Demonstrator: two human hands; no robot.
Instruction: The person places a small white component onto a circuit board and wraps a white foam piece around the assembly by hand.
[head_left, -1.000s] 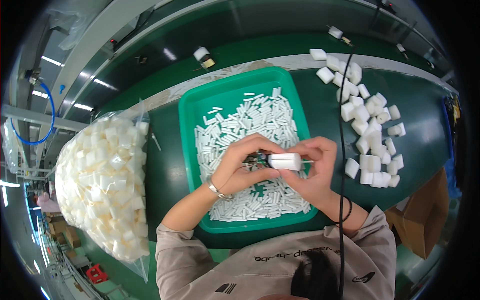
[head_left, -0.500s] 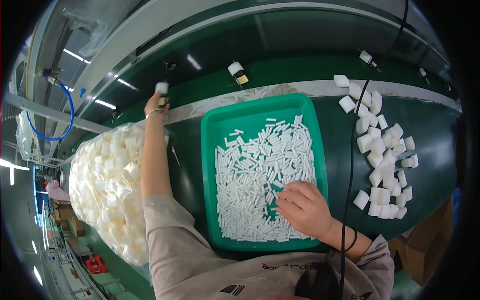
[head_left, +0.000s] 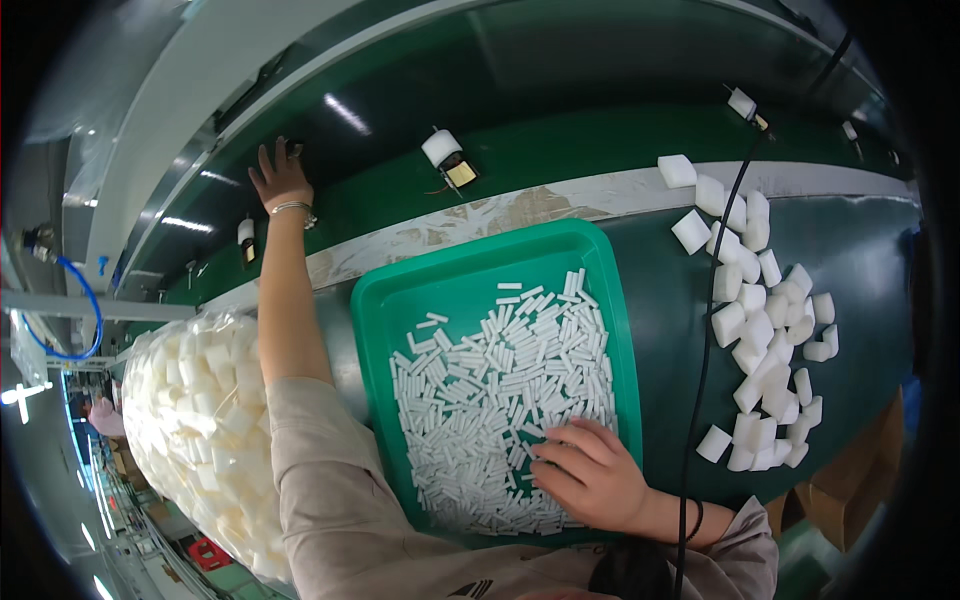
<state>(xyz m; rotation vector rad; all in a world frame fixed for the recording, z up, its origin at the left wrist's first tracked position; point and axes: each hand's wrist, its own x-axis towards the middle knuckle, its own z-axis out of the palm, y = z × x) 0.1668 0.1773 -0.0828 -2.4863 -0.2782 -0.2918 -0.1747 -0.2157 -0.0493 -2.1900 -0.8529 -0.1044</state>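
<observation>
A worker's right hand [head_left: 590,478] rests palm down, fingers spread and loosely curled, on a heap of small white sticks [head_left: 505,400] inside a green tray [head_left: 470,275]; whether anything is pinched under the fingertips cannot be told. The tray sits on a dark green surface [head_left: 860,270], and the hand lies at the tray's near right corner. The left hand [head_left: 281,176] is stretched far beyond the tray's left corner, open with fingers splayed, pressed to the dark belt [head_left: 600,70] that runs behind the tray; a bracelet [head_left: 291,208] circles that wrist. Nothing shows in its grasp. Just right of that hand, beyond the tray's far edge, a small white part with a brass-coloured end [head_left: 448,158] lies on the belt, and a similar part [head_left: 246,238] lies left of the arm. A worn pale strip [head_left: 560,205] separates the belt from the surface along the tray's far edge. To the right of the tray, white blocks [head_left: 760,320] are scattered in a loose column, with a black cable [head_left: 705,330] running between them and the tray. To the left of the tray stands a clear bag [head_left: 200,430] packed with white blocks.
</observation>
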